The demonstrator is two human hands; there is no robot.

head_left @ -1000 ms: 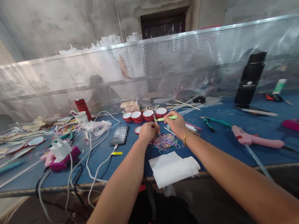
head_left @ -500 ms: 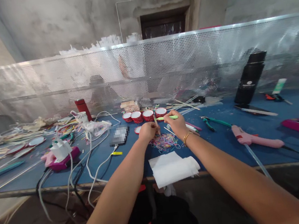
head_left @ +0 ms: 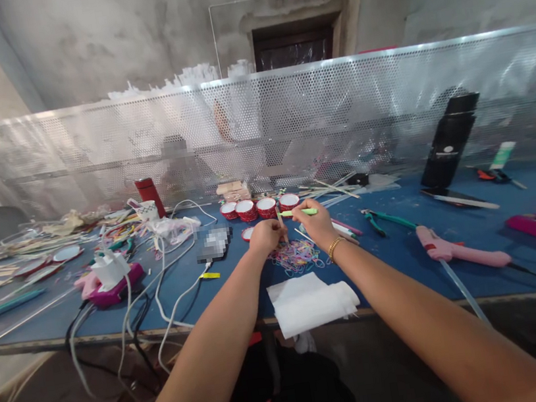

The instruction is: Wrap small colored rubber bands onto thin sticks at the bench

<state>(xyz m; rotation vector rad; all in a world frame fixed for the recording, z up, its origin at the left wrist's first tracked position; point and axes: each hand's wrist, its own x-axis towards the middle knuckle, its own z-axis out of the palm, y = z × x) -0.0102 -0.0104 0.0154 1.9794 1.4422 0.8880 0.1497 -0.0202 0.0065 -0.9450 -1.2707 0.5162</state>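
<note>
My left hand [head_left: 268, 236] is closed on a thin wooden stick [head_left: 280, 220], held upright over the table. My right hand [head_left: 316, 224] grips a light green marker pen [head_left: 299, 212], its tip pointing left at the top of the stick. Beneath both hands spreads a heap of colourful small rubber bands [head_left: 296, 257]. Just behind stand red stacks of round white-topped pieces [head_left: 266, 208], and another round piece [head_left: 247, 234] lies partly hidden by my left hand. Nearer to me, a folded white cloth or paper [head_left: 312, 304] hangs a little over the table edge.
On the left are a phone [head_left: 214, 243], white cables, a magenta power strip [head_left: 115, 287] and a red flask [head_left: 150, 197]. To the right lie green-handled pliers [head_left: 390, 218], a pink glue gun [head_left: 459, 250] and a tall black bottle [head_left: 449, 142]. A perforated metal screen [head_left: 336, 118] closes off the back.
Almost nothing differs. The marker has tilted slightly in my right hand, while my left hand keeps its hold on the stick.
</note>
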